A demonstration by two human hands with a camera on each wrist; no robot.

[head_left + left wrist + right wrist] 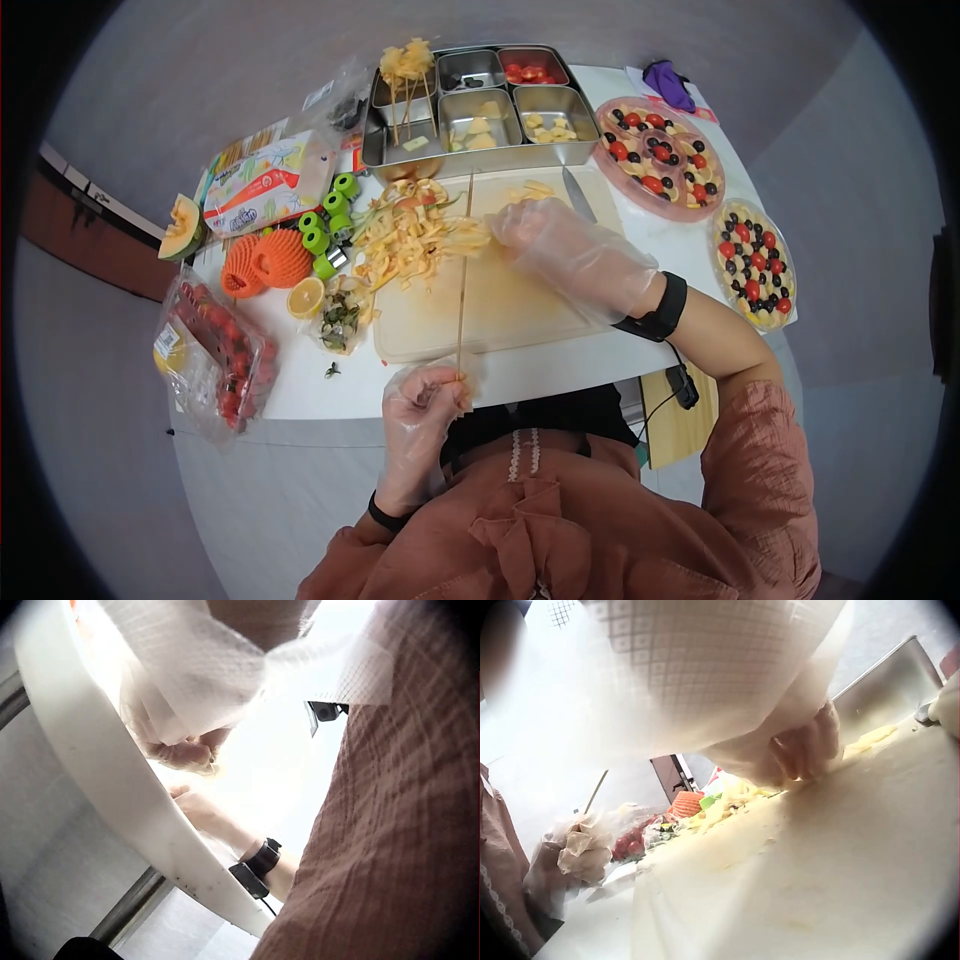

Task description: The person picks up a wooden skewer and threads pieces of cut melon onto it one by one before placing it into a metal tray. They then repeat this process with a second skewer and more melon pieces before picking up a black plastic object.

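Both hands wear clear plastic gloves. Near the table's front edge my left hand (425, 400) grips the lower end of a thin wooden skewer (463, 300), which points away across the cutting board (420, 345). Over the board's middle, my right hand (560, 250) has its fingers bent down beside a pile of yellow fruit strips and peel (420, 245). In the right wrist view its fingertips (787, 776) are low at the strips; I cannot tell whether they pinch any. A knife (578, 193) lies behind that hand, near small yellow strips (533, 188).
Behind the board stands a steel tray (480, 158) with bins of cut fruit and skewered pieces. Two fruit platters (660, 160) are at right. Left are a printed packet (265, 185), green-handled cutters (315, 235), orange foam nets (270, 262), a lemon half (306, 298) and boxed strawberries (225, 355).
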